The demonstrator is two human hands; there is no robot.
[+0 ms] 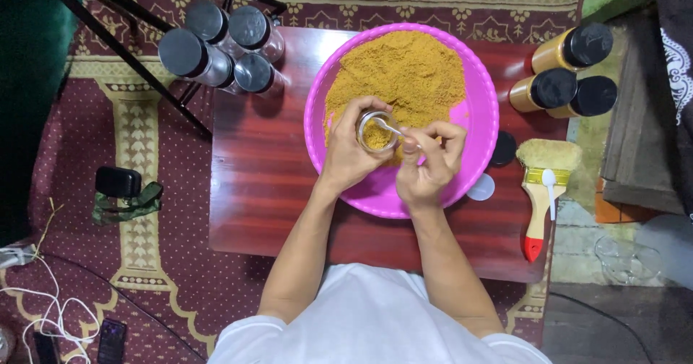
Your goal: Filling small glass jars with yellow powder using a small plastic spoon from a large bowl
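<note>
over pink basin (482,118), upright jar (377,131) in left hand (351,154), spoon (390,127) handle rightward

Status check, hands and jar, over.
Left hand wrapped around small jar over pink basin. Right hand spooning yellow powder in. Nothing blocking.

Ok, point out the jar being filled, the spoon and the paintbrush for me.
small glass jar (376,134), head view, on the powder showing through its open mouth.
spoon (390,127), head view, on the thin metal stem above the jar.
paintbrush (537,204), head view, on the pale wooden handle.
</note>
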